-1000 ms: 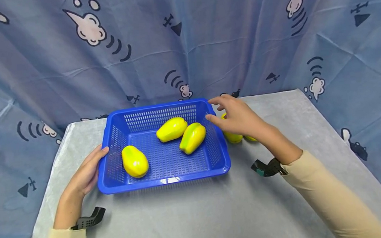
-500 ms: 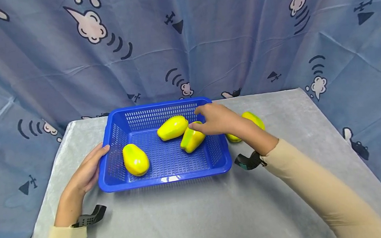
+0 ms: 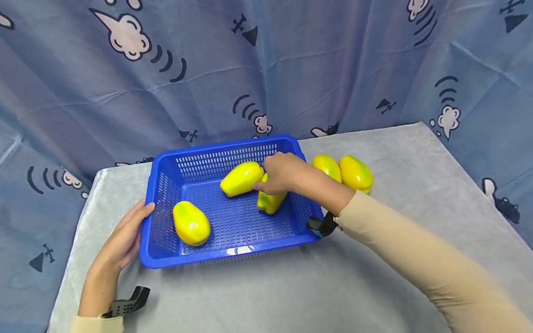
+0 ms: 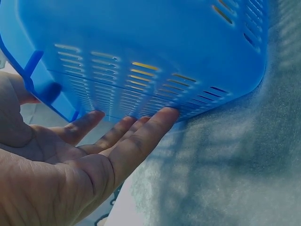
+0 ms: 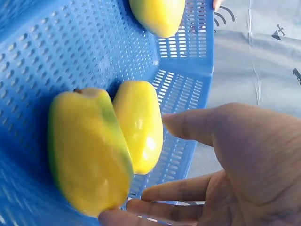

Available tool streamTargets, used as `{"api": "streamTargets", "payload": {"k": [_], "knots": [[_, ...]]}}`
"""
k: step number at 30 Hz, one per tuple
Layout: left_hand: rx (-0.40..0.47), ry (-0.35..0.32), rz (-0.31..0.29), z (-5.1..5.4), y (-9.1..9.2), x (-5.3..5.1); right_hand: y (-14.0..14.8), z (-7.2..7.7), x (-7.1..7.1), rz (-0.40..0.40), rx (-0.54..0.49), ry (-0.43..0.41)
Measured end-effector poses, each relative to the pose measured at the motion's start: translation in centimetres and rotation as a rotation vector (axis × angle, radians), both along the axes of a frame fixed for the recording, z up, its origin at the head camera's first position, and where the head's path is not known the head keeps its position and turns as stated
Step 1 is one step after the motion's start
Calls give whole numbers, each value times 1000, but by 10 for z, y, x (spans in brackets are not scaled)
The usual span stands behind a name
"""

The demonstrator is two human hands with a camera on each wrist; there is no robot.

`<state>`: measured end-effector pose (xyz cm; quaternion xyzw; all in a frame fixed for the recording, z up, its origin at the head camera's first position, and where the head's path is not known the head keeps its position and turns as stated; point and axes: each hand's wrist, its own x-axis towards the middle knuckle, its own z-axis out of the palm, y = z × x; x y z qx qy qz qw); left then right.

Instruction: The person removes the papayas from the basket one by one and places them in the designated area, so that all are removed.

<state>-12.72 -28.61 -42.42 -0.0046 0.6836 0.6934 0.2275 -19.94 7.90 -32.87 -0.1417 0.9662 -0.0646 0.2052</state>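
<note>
Blue plastic basket (image 3: 236,251), slatted along its sides, sits in front of you on a grey cloth-covered table (image 3: 241,309). Your left hand (image 3: 122,243) grips its left edge: the thumb goes over the rim and, in the left wrist view, the other fingertips rest against the outer wall from outside.

Your right hand (image 3: 283,174) is inside the basket's right half, above the right fruit (image 3: 268,203) and partly covering it. Its fingers are loosely bent and spread, not closed round anything. In the right wrist view your thumb tip is just beside the middle fruit (image 3: 241,179), and another fingertip is at the end of the right fruit; whether either touches, you cannot tell from here.

Three yellow fruits with green streaks lie in the basket. The right and middle ones are close together; the left fruit (image 3: 191,223) lies well apart, near your left hand. Outside, just right of the basket, an inner fruit (image 3: 326,166) and an outer fruit (image 3: 356,173) lie side by side on the table.

You wear beige sleeves (image 3: 418,248) and a black strap (image 3: 131,302) at each wrist. Behind the table hangs a blue patterned curtain (image 3: 211,81).
</note>
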Motion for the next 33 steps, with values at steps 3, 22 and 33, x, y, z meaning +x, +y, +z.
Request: {"api": "streamTargets", "payload": {"k": [3,22,33], "knots": [[3,1,0,0,-1,0,-5,-3,0,3,4,-5],[38,12,-13,0,-1,0,-13,-21,-9,56,55,-75],[36,-1,-3,-1,-1,0,-17,-20,-10,75,51,-139]]}}
